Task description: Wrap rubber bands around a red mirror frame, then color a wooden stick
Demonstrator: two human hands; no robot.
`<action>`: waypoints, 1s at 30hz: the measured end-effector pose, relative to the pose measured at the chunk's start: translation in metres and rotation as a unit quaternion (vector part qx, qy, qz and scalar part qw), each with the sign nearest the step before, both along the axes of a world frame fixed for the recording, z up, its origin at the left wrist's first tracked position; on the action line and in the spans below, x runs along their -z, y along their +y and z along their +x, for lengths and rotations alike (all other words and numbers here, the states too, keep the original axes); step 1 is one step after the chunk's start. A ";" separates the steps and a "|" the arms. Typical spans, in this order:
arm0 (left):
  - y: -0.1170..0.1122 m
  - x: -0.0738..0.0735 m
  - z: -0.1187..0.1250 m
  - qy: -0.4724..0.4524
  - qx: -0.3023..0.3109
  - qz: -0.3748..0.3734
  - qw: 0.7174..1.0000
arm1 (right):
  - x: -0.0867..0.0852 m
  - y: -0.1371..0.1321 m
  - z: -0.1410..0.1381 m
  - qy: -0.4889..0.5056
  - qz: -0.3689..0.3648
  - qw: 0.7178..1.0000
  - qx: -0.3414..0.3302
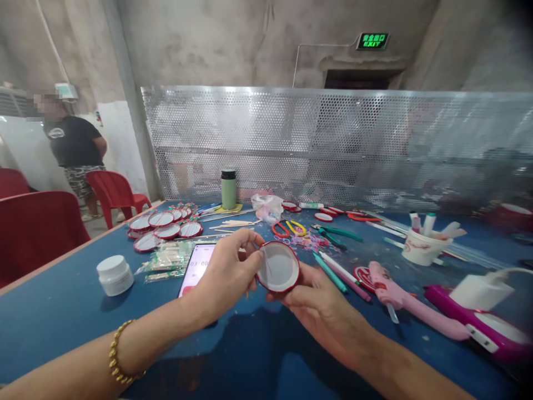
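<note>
Above the front of the blue table I hold a round lid with a red rim and a whitish inner face turned toward me. My right hand grips its lower right edge, fingers beneath it. At its left edge, my left hand is closed, thumb and fingers pinched at the rim. Whether a small thing sits in that pinch is too blurred to tell. Under my left wrist lies a phone with a lit screen showing digits. Pens and a pink glue gun lie to the right of my right hand.
Similar red-rimmed discs are heaped at the left, near a white jar. Pliers, scissors, colourful small bands, a green bottle and a cup of markers stand or lie farther back. A perforated metal screen borders the table.
</note>
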State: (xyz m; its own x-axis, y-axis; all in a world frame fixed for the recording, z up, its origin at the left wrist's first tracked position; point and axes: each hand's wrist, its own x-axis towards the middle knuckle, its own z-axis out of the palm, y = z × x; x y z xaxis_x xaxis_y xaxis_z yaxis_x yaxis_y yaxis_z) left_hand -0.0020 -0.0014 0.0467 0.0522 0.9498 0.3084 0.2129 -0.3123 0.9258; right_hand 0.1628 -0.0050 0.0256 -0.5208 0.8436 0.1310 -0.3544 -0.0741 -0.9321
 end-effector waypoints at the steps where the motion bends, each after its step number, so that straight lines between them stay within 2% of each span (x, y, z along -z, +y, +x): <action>1: -0.001 0.000 0.000 -0.001 0.004 -0.002 1.000 | 0.000 0.000 0.000 0.003 0.002 1.000 -0.002; 7: -0.001 0.000 -0.003 0.010 0.029 -0.005 1.000 | -0.001 0.002 0.000 0.013 -0.007 1.000 -0.005; 11: 0.000 0.001 -0.004 -0.011 0.057 -0.043 0.997 | -0.001 0.002 0.003 -0.002 -0.006 1.000 -0.014; 15: 0.001 0.004 0.000 -0.057 0.090 -0.082 0.991 | 0.003 0.004 0.007 -0.012 -0.004 1.000 0.006; 22: 0.006 0.014 0.006 -0.064 0.045 -0.101 0.992 | 0.008 0.006 0.009 -0.050 -0.007 0.999 -0.005; 30: 0.003 0.013 0.003 -0.024 0.053 -0.099 0.993 | 0.003 0.004 0.007 -0.030 -0.032 0.999 -0.010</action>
